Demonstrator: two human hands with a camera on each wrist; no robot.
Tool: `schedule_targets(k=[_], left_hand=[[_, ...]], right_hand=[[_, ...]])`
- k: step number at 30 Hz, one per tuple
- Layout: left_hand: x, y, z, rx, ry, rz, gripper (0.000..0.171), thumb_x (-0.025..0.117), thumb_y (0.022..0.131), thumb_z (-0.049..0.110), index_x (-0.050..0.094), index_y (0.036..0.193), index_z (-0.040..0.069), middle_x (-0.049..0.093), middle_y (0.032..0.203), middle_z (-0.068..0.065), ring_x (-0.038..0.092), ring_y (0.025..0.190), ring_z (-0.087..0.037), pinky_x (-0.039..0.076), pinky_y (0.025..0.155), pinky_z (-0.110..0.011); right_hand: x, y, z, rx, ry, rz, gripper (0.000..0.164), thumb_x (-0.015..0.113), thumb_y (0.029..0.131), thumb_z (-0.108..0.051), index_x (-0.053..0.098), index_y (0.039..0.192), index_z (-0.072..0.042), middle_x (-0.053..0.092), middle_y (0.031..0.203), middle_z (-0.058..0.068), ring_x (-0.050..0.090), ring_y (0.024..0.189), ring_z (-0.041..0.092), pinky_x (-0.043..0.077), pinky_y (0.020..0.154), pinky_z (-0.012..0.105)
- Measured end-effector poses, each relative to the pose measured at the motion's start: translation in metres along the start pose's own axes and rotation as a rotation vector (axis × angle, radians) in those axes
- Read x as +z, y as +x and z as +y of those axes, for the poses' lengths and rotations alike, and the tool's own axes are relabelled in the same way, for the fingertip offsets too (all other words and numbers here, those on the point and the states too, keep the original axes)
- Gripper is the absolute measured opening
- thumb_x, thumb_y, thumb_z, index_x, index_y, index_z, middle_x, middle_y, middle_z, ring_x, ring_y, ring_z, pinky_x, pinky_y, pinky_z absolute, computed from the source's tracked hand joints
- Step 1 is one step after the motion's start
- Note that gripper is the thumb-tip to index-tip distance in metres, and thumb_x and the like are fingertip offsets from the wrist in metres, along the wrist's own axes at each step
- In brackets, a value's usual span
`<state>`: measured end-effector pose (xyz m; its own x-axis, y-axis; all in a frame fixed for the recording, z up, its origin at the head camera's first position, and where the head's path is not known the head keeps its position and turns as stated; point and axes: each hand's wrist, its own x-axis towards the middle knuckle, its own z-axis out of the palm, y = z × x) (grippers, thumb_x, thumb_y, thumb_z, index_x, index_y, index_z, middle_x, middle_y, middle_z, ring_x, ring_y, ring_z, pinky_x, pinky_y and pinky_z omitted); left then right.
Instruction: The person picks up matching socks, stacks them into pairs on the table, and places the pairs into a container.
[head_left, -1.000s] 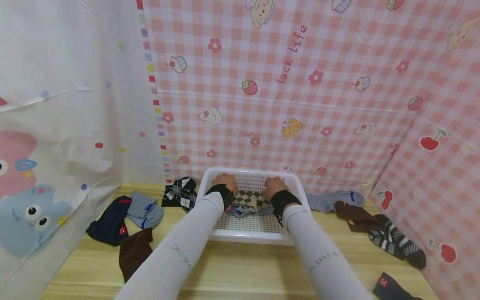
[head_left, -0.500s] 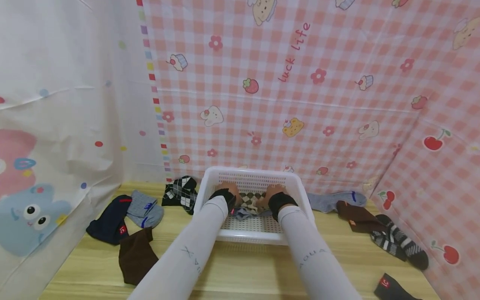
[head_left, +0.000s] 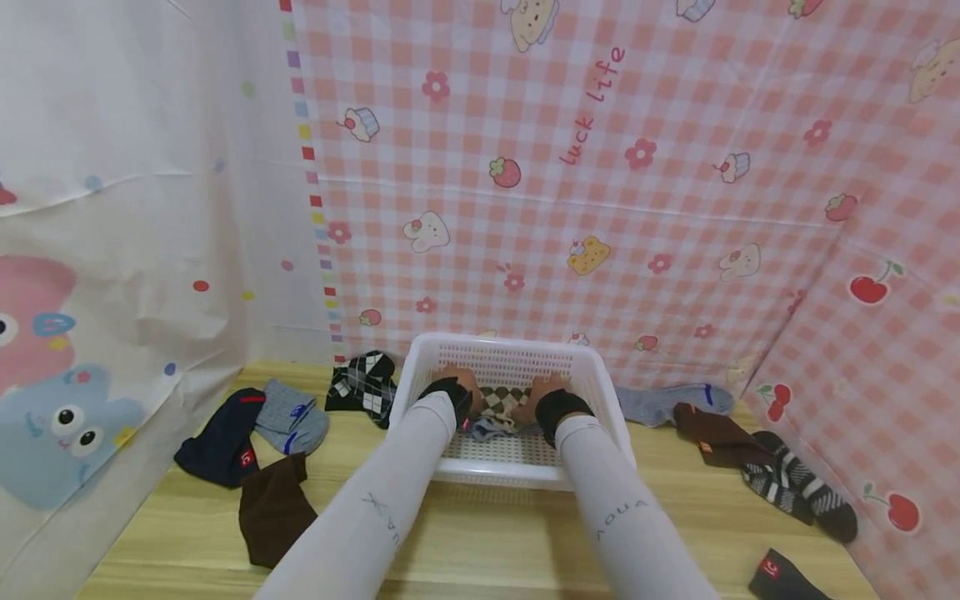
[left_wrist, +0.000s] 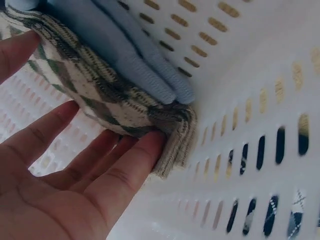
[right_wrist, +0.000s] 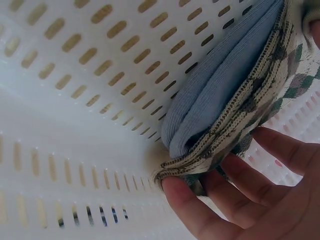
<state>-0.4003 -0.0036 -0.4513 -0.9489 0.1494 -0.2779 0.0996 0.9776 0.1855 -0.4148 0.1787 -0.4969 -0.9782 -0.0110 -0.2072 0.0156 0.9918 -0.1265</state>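
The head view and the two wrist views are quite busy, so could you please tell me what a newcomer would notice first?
Probably the pink checked cloth filling the background, with "luck life" written on it. Next would come the white basket at lower center, where the left hand and right hand touch a diamond-patterned knit. Assorted socks lie to either side.
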Motion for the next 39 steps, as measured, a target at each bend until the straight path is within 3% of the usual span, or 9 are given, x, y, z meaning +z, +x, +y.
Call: schedule_targets(k=[5, 7, 10, 14, 17, 21, 26, 32, 39], left_hand=[[-0.01, 0.0, -0.009, 0.113, 0.027, 0.093, 0.03, 0.054, 0.093, 0.025, 0.071, 0.094, 0.001, 0.071, 0.104, -0.014, 0.064, 0.093, -0.024, 0.051, 0.09, -0.036], [-0.018, -0.002, -0.015, 0.137, -0.107, 0.174, 0.027, 0.055, 0.093, 0.021, 0.066, 0.076, 0.003, 0.067, 0.078, -0.011, 0.059, 0.071, -0.022, 0.05, 0.072, -0.033], [-0.031, -0.011, -0.025, 0.2, -0.295, 0.279, 0.03, 0.053, 0.093, 0.015, 0.051, 0.064, 0.009, 0.046, 0.057, -0.003, 0.042, 0.053, -0.017, 0.037, 0.055, -0.028], [-0.051, -0.029, -0.031, 0.275, -0.424, 0.388, 0.021, 0.054, 0.093, 0.017, 0.061, 0.075, 0.011, 0.053, 0.063, 0.0, 0.046, 0.057, -0.013, 0.036, 0.058, -0.026], [-0.065, -0.042, -0.035, 0.321, -0.481, 0.408, 0.018, 0.055, 0.096, 0.022, 0.069, 0.096, 0.011, 0.067, 0.082, -0.004, 0.059, 0.07, -0.015, 0.045, 0.066, -0.028], [-0.082, -0.057, -0.043, 0.352, -0.519, 0.445, 0.021, 0.055, 0.097, 0.025, 0.069, 0.106, 0.011, 0.071, 0.099, -0.008, 0.066, 0.086, -0.021, 0.051, 0.077, -0.035], [-0.09, -0.07, -0.066, 0.314, -0.51, 0.518, 0.024, 0.054, 0.097, 0.023, 0.068, 0.111, 0.009, 0.07, 0.107, -0.011, 0.065, 0.097, -0.027, 0.052, 0.085, -0.043], [-0.073, -0.066, -0.104, 0.2, -0.517, 0.57, 0.027, 0.052, 0.096, 0.02, 0.066, 0.114, 0.006, 0.066, 0.111, -0.016, 0.063, 0.099, -0.031, 0.052, 0.084, -0.046], [-0.043, -0.052, -0.15, 0.065, -0.462, 0.494, 0.03, 0.056, 0.093, 0.02, 0.066, 0.112, 0.0, 0.067, 0.108, -0.021, 0.063, 0.099, -0.036, 0.05, 0.087, -0.049]], right_hand=[[0.004, 0.017, 0.015, -0.064, 0.068, 0.038, 0.06, 0.066, 0.083, -0.054, 0.063, 0.117, -0.004, 0.066, 0.11, 0.016, 0.062, 0.096, 0.027, 0.052, 0.081, 0.041], [-0.004, 0.015, 0.016, -0.093, 0.097, 0.051, 0.048, 0.064, 0.087, -0.048, 0.066, 0.109, -0.005, 0.068, 0.099, 0.013, 0.062, 0.084, 0.025, 0.05, 0.072, 0.039], [-0.027, -0.003, 0.008, -0.134, 0.098, 0.066, 0.041, 0.061, 0.091, -0.039, 0.066, 0.111, -0.003, 0.067, 0.105, 0.017, 0.063, 0.091, 0.028, 0.051, 0.08, 0.042], [-0.06, -0.035, -0.005, -0.191, 0.124, 0.099, 0.044, 0.059, 0.092, -0.031, 0.06, 0.124, -0.001, 0.06, 0.122, 0.022, 0.06, 0.108, 0.033, 0.048, 0.094, 0.047], [-0.077, -0.054, -0.008, -0.229, 0.146, 0.129, 0.042, 0.057, 0.095, -0.03, 0.059, 0.126, -0.003, 0.057, 0.123, 0.022, 0.059, 0.103, 0.032, 0.048, 0.092, 0.045], [-0.091, -0.069, -0.009, -0.278, 0.173, 0.203, 0.039, 0.059, 0.095, -0.029, 0.06, 0.126, -0.005, 0.054, 0.123, 0.022, 0.061, 0.098, 0.031, 0.049, 0.089, 0.043], [-0.102, -0.084, -0.012, -0.34, 0.242, 0.264, 0.04, 0.059, 0.095, -0.029, 0.059, 0.126, -0.004, 0.051, 0.131, 0.023, 0.058, 0.113, 0.035, 0.047, 0.097, 0.047], [-0.109, -0.108, -0.015, -0.375, 0.311, 0.296, 0.041, 0.057, 0.096, -0.031, 0.057, 0.129, -0.006, 0.049, 0.134, 0.019, 0.053, 0.123, 0.033, 0.043, 0.103, 0.048], [-0.105, -0.136, -0.019, -0.424, 0.408, 0.324, 0.038, 0.059, 0.095, -0.026, 0.056, 0.13, -0.011, 0.049, 0.133, 0.013, 0.053, 0.122, 0.029, 0.046, 0.101, 0.046]])
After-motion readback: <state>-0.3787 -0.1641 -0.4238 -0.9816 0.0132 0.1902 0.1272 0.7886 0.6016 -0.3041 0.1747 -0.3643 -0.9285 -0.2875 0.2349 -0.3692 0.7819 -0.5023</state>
